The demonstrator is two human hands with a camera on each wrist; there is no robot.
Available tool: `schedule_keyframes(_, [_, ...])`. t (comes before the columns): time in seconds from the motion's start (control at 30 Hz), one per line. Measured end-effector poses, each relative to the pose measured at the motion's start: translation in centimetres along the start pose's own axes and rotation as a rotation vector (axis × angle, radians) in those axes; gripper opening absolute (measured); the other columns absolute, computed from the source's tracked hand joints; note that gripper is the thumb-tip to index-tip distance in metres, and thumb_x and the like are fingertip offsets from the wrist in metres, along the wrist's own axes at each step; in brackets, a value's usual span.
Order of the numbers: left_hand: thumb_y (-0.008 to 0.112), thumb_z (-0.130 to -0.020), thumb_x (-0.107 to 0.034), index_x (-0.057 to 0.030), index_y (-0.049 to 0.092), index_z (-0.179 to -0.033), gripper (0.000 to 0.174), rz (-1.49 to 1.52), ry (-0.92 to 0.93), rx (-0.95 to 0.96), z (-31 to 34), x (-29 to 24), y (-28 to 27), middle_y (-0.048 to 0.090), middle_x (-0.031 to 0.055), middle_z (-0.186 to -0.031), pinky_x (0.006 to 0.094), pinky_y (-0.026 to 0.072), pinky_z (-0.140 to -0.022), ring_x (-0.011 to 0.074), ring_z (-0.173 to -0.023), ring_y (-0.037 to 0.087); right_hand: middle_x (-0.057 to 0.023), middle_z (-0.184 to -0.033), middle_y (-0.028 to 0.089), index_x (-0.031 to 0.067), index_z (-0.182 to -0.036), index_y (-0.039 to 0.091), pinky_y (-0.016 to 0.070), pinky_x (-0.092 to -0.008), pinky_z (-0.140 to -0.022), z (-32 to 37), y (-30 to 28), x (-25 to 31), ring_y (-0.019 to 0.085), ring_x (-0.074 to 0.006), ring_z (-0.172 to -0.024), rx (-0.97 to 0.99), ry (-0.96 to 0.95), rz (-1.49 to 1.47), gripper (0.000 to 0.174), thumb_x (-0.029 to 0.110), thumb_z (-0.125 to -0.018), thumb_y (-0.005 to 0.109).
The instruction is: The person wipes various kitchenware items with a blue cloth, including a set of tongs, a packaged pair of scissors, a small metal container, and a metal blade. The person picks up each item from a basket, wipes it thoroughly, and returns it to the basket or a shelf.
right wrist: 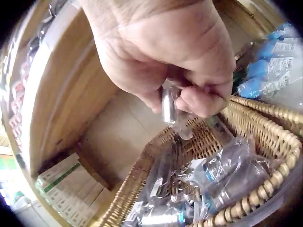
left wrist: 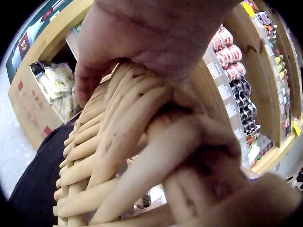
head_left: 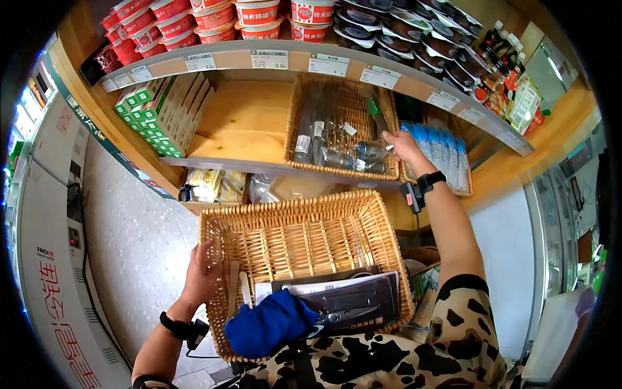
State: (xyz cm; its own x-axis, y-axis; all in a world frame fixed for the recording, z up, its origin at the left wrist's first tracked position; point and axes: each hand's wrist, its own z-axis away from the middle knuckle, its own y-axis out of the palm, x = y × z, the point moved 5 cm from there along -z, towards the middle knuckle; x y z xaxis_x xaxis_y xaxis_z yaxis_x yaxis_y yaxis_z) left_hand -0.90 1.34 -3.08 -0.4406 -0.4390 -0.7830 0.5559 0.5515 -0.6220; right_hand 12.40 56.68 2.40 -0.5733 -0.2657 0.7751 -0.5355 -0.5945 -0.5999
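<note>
My left hand [head_left: 201,272] grips the left rim of a wicker basket [head_left: 291,243] held before me; the left wrist view shows the fingers over its woven edge [left wrist: 128,109]. Inside lie a blue cloth bundle [head_left: 272,324], a carded pair of scissors [head_left: 353,314] and two flat wooden-looking handles [head_left: 234,285]. Above a second wicker basket [head_left: 295,123], on the shelf, my right hand [head_left: 408,152] pinches a small shiny silver cylindrical piece in clear plastic [right wrist: 169,108]; its kind is unclear. Below that hand are several plastic-wrapped items [right wrist: 227,175] with blue parts.
Green-and-white boxes [head_left: 162,110] are stacked left on the same shelf. Blue-topped packets [head_left: 437,146] stand right of the shelf basket. Red-and-white tubs [head_left: 259,16] and dark-lidded packs [head_left: 414,39] fill the shelf above. A cardboard box of yellow packets [head_left: 217,185] sits below.
</note>
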Motion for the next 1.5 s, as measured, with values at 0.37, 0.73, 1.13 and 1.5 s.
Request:
schedule_keyframes(0.37, [0.053,-0.077,0.008,-0.0043,0.043,-0.124,0.050,0.058,-0.126,0.025,-0.7,0.1,0.0,0.040,0.0196,-0.119,0.0362,0.0470,-0.088,0.0355,-0.107,0.048,-0.0284,-0.106,0.060,-0.0101,-0.108,0.057,0.0458,-0.0445,-0.084,-11.9,2.9,-1.5,0.059,-0.0393,-0.097,-0.159,0.052,0.530,0.055,0.042,-0.088,0.055])
schedule_keyframes(0.73, [0.053,-0.077,0.009,-0.0027,0.043,-0.123,0.049,0.027,-0.205,0.057,-0.7,-0.3,-0.1,0.039,0.0207,-0.120,0.0397,0.0439,-0.094,0.0385,-0.111,0.046,-0.0220,-0.099,0.063,-0.0040,-0.110,0.054,0.0496,-0.0450,-0.074,-12.9,5.0,-2.5,0.061,-0.0392,-0.089,-0.283,-0.031,0.668,0.043,0.030,-0.084,0.063])
schedule_keyframes(1.13, [0.052,-0.076,0.008,-0.0033,0.045,-0.122,0.048,-0.052,-0.137,0.037,-1.1,-1.6,-0.5,0.040,0.0214,-0.121,0.0405,0.0442,-0.091,0.0392,-0.109,0.047,-0.0211,-0.084,0.060,-0.0012,-0.092,0.055,0.0460,-0.0450,-0.069,-14.8,6.3,-4.5,0.058,-0.0388,-0.078,-0.121,-0.282,0.787,0.027,0.023,-0.083,0.063])
schedule_keyframes(1.5, [0.048,-0.080,0.010,-0.0043,0.044,-0.125,0.047,0.060,-0.202,0.050,-0.6,0.2,0.3,0.037,0.0172,-0.121,0.0354,0.0507,-0.083,0.0291,-0.099,0.055,0.0005,-0.088,0.058,0.0086,-0.114,0.054,0.0450,-0.0211,-0.058,-1.0,2.4,1.9,0.054,-0.0070,-0.071,0.238,-0.234,0.190,0.025,0.025,-0.095,0.050])
